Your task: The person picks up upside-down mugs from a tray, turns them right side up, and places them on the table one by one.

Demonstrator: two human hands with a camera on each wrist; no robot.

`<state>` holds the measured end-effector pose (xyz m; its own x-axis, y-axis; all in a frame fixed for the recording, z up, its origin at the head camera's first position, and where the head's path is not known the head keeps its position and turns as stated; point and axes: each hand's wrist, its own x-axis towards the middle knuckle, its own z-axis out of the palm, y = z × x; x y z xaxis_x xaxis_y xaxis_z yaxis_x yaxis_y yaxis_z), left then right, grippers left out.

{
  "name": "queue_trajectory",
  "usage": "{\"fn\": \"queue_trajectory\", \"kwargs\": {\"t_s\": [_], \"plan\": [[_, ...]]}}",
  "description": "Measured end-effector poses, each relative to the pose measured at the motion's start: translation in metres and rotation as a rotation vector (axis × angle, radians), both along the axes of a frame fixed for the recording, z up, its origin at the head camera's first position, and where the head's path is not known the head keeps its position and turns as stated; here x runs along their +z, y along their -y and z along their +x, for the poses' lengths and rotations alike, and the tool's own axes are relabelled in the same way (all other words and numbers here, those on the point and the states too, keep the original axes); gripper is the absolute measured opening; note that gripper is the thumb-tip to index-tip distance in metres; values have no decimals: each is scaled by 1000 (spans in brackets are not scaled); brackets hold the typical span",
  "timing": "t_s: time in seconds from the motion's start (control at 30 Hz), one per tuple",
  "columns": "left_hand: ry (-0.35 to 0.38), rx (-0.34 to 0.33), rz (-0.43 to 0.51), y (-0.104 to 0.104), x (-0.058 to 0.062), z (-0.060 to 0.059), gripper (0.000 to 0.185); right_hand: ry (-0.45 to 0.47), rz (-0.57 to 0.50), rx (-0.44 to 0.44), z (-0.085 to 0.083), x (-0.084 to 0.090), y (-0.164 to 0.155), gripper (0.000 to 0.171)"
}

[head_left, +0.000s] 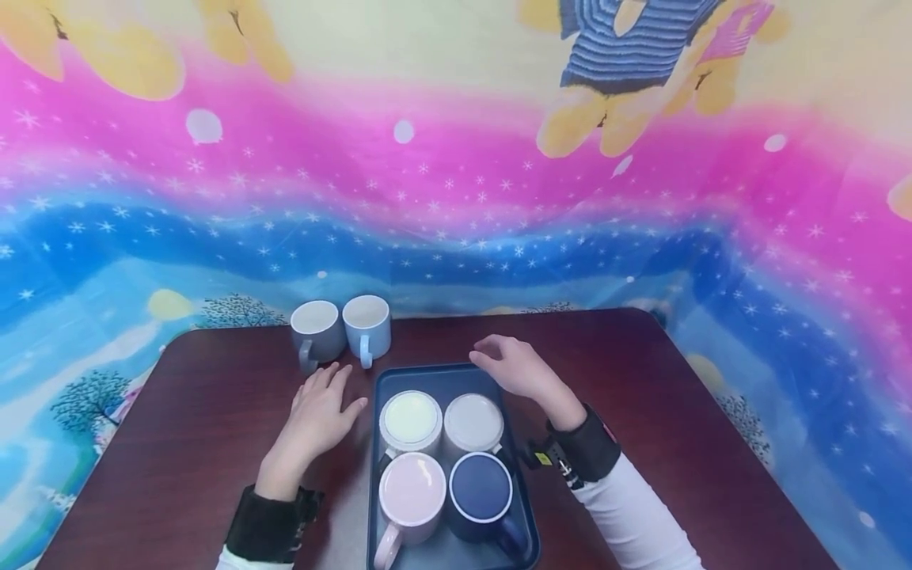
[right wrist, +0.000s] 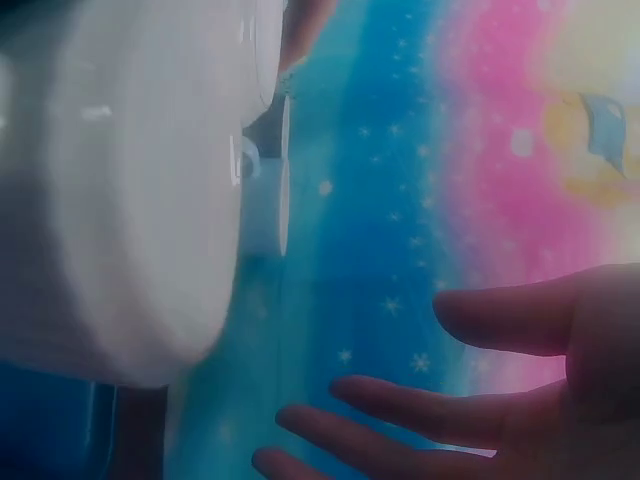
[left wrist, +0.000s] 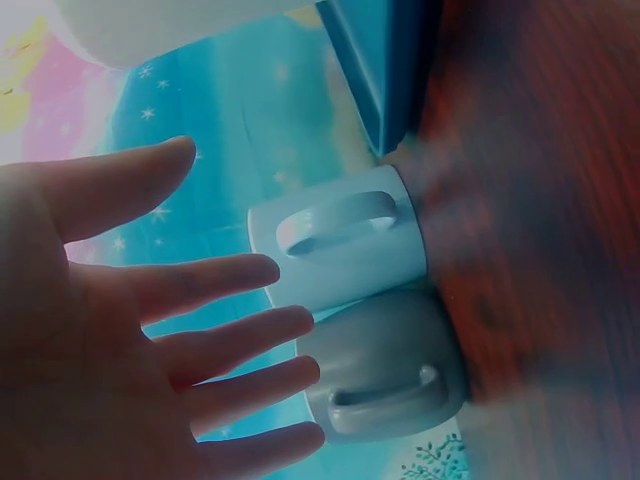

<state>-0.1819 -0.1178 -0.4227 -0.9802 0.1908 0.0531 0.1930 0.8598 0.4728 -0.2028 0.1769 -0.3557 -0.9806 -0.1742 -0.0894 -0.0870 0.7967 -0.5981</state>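
Grey mug (head_left: 325, 339) and light-blue mug (head_left: 375, 336) stand upright, side by side, at the far edge of the surface (head_left: 606, 360), left of centre as I face it from the person's side. Both handles point toward the person.

Left hand (head_left: 316, 413): fingers extended and spread, thumb held apart, nothing gripped. Its fingertips lie just short of the grey mug's handle; I cannot tell whether they touch it.

Right hand (head_left: 518, 369): fingers slightly bent, thumb separated from them, nothing gripped. It is positioned at the far right corner of the tray (head_left: 436, 379).

Tray contents, two rows of two: white mug (head_left: 411, 419) and pale grey mug (head_left: 473, 425) in the far row; pink mug (head_left: 412, 492) and navy mug (head_left: 480, 489) in the near row. The pink mug's handle points near left, the navy mug's near right.

Each wrist carries a black band (head_left: 265, 524). Behind the surface hangs a printed cloth (head_left: 456, 178).
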Motion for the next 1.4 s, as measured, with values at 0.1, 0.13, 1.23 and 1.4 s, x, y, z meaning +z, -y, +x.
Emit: {"fn": "queue_trajectory", "kwargs": {"t_s": [0.1,0.13,1.23,1.4], "plan": [[-8,-2,7,-2,1,-1,64,-2,-25,-22,8,-5,-5,40],[-12,-2,10,-3,2,-1,64,1,-37,-36,11,-7,-6,40],[-43,-59,63,-30,11,-8,62,93,-113,-106,76,-47,-30,37],[-34,-61,69,-35,13,-8,62,101,-82,-16,78,-45,-36,32]]}}
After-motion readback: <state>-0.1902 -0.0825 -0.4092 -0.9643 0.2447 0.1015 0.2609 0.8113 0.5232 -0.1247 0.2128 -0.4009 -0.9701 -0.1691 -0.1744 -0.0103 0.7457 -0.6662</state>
